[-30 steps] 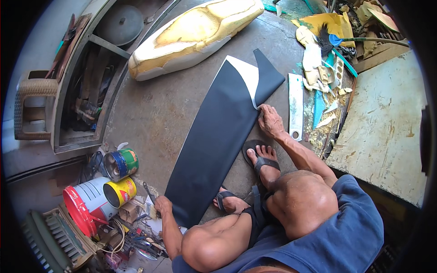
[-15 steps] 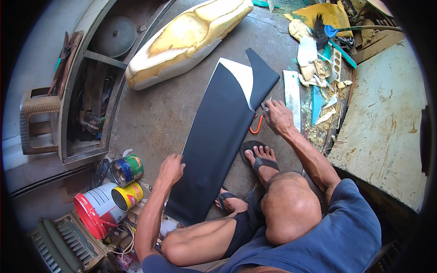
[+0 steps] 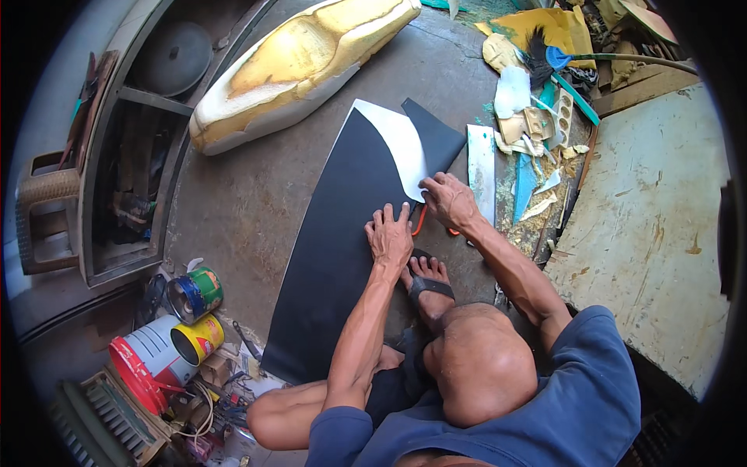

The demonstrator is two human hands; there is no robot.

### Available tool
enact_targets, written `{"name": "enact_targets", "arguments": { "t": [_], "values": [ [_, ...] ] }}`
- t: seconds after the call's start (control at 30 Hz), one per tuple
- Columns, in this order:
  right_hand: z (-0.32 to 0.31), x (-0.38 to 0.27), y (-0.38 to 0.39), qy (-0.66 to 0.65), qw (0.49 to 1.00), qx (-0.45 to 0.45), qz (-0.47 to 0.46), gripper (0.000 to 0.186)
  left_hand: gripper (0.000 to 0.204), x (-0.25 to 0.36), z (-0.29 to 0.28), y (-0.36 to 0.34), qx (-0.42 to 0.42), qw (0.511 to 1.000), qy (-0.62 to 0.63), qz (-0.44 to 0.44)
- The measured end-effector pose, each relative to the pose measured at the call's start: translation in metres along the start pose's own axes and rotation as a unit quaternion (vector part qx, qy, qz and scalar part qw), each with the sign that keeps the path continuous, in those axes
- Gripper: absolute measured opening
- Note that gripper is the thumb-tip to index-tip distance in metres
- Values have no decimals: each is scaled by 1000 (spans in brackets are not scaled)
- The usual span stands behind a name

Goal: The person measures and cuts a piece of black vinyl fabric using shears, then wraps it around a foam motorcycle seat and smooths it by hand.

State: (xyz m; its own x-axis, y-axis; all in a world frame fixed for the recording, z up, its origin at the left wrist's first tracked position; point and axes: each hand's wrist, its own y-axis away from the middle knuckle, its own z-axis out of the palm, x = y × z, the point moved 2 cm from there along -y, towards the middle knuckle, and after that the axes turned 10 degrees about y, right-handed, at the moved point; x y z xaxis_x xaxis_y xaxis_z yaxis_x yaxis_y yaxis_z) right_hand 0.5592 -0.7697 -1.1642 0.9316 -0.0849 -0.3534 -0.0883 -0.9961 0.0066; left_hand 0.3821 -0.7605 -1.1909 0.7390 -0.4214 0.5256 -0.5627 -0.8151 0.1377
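The grey floor [image 3: 233, 202] bears a black sheet [image 3: 334, 241], a foam block [image 3: 299, 66], a white strip [image 3: 482, 171] and scraps [image 3: 524, 188].

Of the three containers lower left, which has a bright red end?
The white bucket, biggest of the three; the yellow can and blue-green can show no such end.

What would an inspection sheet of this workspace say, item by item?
Surface: grey floor, stained.
Things at hand: black sheet, white side showing at its far end; orange loops near its edge.
Clutter: scraps right; bucket and cans left.
Hands: left hand spread on the sheet; right hand at its edge, grip unclear.
Cables: pale cord looped near the bucket.
Surroundings: foam block beyond, cabinet left, pale board right.
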Motion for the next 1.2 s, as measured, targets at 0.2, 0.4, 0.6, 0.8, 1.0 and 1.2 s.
{"name": "enact_targets", "arguments": {
  "t": [0.2, 0.4, 0.6, 0.8, 1.0, 1.2],
  "values": [
    [4, -16, 28, 72, 974, -83, 197, 38, 44, -1, 2, 2, 8, 999, -20, -29],
    [28, -54, 50, -52, 939, -182, 287, 52, 43, 3, 1, -6, -2, 998, -2, -61],
    [30, -18, 83, 38, 952, -95, 287, 46, 42, 6, 3, -5, 1, 999, 13, -53],
    [31, 28, 116, 52, 942, -106, 315, 33, 48, 6, 26, 16, 63, 998, 24, -15],
    [10, 56, 158, 91, 935, -100, 327, 23, 49, 14, 23, 11, 26, 997, 38, -64],
    [-14, 89, 170, -294, 890, -22, 349, 32, 49, 24, 28, 10, -5, 998, 27, -51]
  ]
}}
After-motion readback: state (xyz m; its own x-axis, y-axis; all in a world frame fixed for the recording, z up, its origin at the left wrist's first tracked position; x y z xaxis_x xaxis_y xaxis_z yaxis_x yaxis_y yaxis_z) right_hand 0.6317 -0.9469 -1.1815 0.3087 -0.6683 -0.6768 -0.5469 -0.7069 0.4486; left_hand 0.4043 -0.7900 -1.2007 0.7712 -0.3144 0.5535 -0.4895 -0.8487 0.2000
